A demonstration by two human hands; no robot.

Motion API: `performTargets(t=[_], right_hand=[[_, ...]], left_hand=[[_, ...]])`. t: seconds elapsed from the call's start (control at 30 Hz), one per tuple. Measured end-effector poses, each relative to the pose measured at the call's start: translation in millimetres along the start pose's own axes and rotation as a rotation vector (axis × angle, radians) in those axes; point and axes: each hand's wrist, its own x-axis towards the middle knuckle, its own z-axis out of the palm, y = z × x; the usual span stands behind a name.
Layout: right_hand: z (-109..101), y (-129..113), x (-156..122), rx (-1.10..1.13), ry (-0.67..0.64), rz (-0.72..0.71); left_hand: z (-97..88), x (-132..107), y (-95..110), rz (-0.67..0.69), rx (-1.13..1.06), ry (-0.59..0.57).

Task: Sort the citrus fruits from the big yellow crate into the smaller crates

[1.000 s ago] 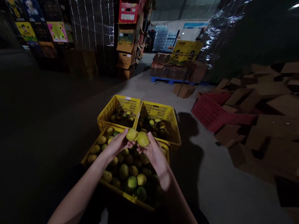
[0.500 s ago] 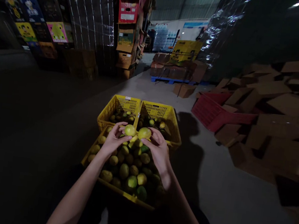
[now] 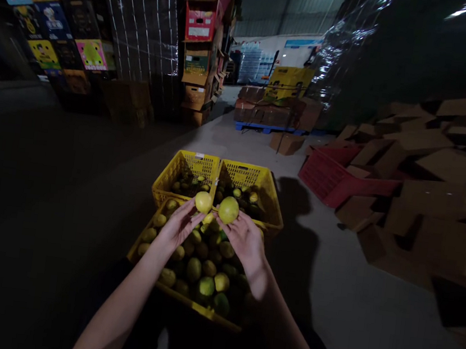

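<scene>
My left hand (image 3: 179,226) holds a yellow lemon (image 3: 203,202) at its fingertips. Just to the right, a greener lemon (image 3: 228,210) rests in the fingers of my right hand (image 3: 246,238). The two fruits are side by side with a small gap between them. Below both hands is a yellow plastic crate (image 3: 199,308) full of lemons in yellow and green, such as a green lemon (image 3: 206,286) near its front. My forearms and hands cover part of this crate.
Behind it stand two more yellow crates, a left crate (image 3: 164,180) and a right crate (image 3: 274,199), with fruit inside. A red crate (image 3: 326,177) and a heap of flattened cardboard (image 3: 443,223) lie at right. Stacked cartons (image 3: 198,62) rise at the back.
Both lemons have turned in my fingers, and my grip has shifted lower beneath them. The right lemon has moved slightly right, widening the gap.
</scene>
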Motion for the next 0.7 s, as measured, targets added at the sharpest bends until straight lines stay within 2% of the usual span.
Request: performTargets(t=[0.17,0.27,0.4,0.57,0.7], right_hand=[[-0.7,3.4,-0.4,0.013,0.04,-0.009],[-2.2,4.0,-1.5,0.002,0.057,-0.014],[-4.1,2.8,0.1,-0.001,0.032,0.014],[-4.4,1.4,1.8,0.003,0.007,0.021],[-0.8,-0.5,-3.0,-0.036,-0.077,0.015]], left_hand=[[-0.8,1.9,-2.4,-0.04,-0.002,0.076],[-0.2,1.5,0.9,-0.098,-0.047,0.066],[-0.5,-0.2,6.9,-0.226,-0.135,-0.062],[-3.7,-3.6,10.2,-0.153,-0.173,-0.189],[-4.8,-5.6,10.7,-0.133,-0.163,-0.256]])
